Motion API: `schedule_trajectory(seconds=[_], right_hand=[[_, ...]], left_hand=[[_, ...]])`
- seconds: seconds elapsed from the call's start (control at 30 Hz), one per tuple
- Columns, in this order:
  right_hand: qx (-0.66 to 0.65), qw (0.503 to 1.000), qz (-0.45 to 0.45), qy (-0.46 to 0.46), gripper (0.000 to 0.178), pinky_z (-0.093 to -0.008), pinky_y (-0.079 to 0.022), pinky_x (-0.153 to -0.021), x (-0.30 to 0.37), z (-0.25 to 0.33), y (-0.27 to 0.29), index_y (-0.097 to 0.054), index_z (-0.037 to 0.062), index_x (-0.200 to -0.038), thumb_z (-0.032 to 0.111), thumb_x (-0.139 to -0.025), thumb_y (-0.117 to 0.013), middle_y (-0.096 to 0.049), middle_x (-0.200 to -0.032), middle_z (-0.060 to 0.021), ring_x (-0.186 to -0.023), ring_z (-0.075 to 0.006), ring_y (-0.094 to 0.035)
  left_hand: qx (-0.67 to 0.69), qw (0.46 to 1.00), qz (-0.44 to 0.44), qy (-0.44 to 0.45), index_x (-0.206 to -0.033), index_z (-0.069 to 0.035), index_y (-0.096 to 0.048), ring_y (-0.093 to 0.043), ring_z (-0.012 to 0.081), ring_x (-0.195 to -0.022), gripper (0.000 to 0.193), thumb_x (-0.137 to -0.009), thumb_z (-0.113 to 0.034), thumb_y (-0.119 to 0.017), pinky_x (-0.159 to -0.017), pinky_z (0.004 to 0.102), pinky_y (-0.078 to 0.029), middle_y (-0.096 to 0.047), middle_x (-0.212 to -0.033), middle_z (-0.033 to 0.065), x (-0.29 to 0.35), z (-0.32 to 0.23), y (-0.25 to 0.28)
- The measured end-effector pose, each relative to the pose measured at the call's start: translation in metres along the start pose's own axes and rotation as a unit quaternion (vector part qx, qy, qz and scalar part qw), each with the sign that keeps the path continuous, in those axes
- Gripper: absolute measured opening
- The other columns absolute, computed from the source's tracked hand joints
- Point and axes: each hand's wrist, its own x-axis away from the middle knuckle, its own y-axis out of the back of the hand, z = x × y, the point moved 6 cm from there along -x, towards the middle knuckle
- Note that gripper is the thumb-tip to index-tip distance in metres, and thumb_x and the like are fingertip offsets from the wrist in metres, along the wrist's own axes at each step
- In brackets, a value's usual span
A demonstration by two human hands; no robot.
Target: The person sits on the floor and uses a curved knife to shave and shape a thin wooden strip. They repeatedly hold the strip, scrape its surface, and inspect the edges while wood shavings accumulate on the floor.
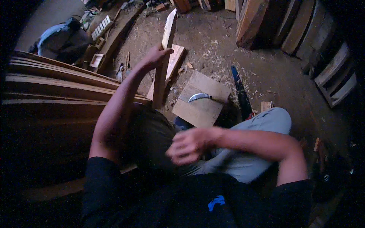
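My left hand (156,56) is closed around a long wooden plank (162,74), which stands steeply tilted beyond my left knee. The plank's upper end is pale and jagged. In front of my lap, my right hand (188,146) is slightly blurred, its fingers curled in; whether anything is inside them is hidden. A curved-blade knife (199,97) lies on a flat wooden board (205,81) ahead of my knees, apart from both hands. Behind the held plank, a lighter board (175,60) rests on the ground.
Long stacked planks (61,81) run along my left side. Thick timber slabs (254,22) lean at the far right, near a wooden frame (336,78). A long dark narrow tool (241,91) lies by my right knee. Wood shavings (218,62) litter the dirt floor.
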Motion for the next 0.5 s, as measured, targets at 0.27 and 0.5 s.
schedule_trajectory(seconds=[0.27,0.5], right_hand=[[0.031,0.611,0.299,-0.733,0.032,-0.0456,-0.049,-0.082,0.235,-0.112,0.028,-0.058,0.0048,-0.106,0.014,-0.075,-0.064,-0.061,-0.106,-0.0158,-0.100,-0.0353,-0.059],[0.085,0.532,0.318,-0.780,0.055,-0.0460,-0.048,-0.089,0.292,-0.107,-0.033,-0.054,0.0072,-0.116,0.026,-0.069,-0.076,-0.052,-0.124,-0.0181,-0.111,-0.0353,-0.055]], left_hand=[[0.122,0.983,0.095,0.095,-0.099,0.003,-0.055,-0.061,0.0244,-0.058,0.040,-0.084,-0.034,-0.061,-0.049,0.0401,-0.055,-0.059,-0.075,0.0137,0.013,-0.004,-0.024],[0.057,0.981,0.152,0.109,-0.111,-0.005,-0.047,-0.061,0.0253,-0.049,0.043,-0.090,-0.042,-0.055,-0.040,0.0393,-0.052,-0.058,-0.081,0.0129,0.012,-0.010,-0.055]])
